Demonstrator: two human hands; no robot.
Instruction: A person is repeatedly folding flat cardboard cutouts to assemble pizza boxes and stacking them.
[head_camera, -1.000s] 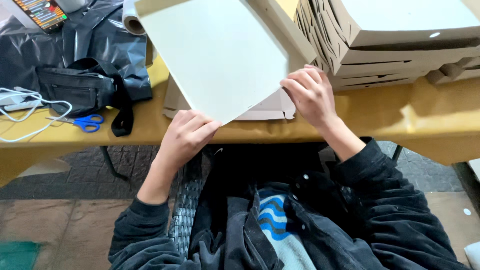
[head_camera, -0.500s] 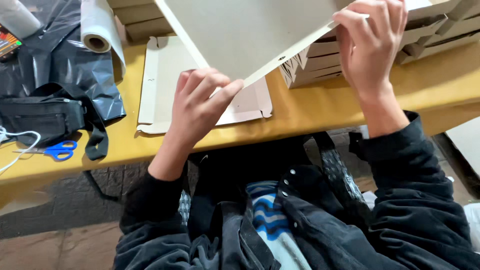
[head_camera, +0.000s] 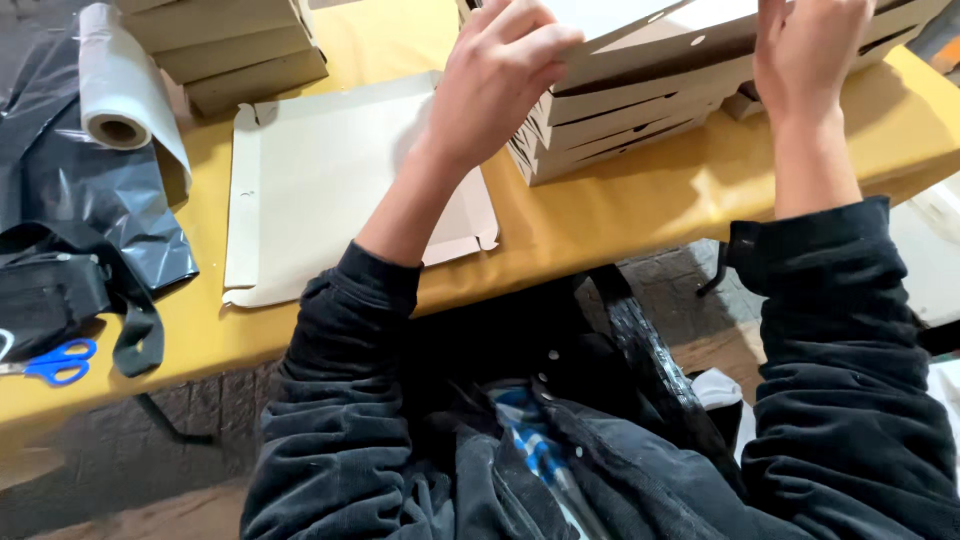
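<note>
**Both hands on the top box of the stack**

At the far left edge of the yellow counter (head_camera: 620, 215) lie blue-handled scissors (head_camera: 52, 362), just beside a black bag with a strap (head_camera: 60, 295). Above these, black plastic sheeting (head_camera: 110, 205) is spread out, and a roll of clear film (head_camera: 118, 85) rests on it, with its open core facing the viewer. Behind the roll, at the top of the view, stands a short stack of folded cardboard boxes (head_camera: 235, 50).

Next to the right, a flat, unfolded cardboard blank (head_camera: 310, 180) lies on the counter, pale side up, its near corner reaching the counter's front edge.

The left hand (head_camera: 495, 75) reaches over that blank to a taller stack of closed flat boxes (head_camera: 610, 125). Its fingers are curled over the left front corner of the top box (head_camera: 650, 35), thumb below and fingers on top, pinching the edge. The top box sits on the stack and is tilted, with its front edge raised above the box beneath it.

Farther right, the right hand (head_camera: 810, 50) is on the same top box, with its fingers pointing up and pressed on the box's right side; its fingertips run out of view at the top, so how firmly it grips cannot be told. The two hands are well apart, one at each end of the box. Dark sleeves cover both forearms.
</note>
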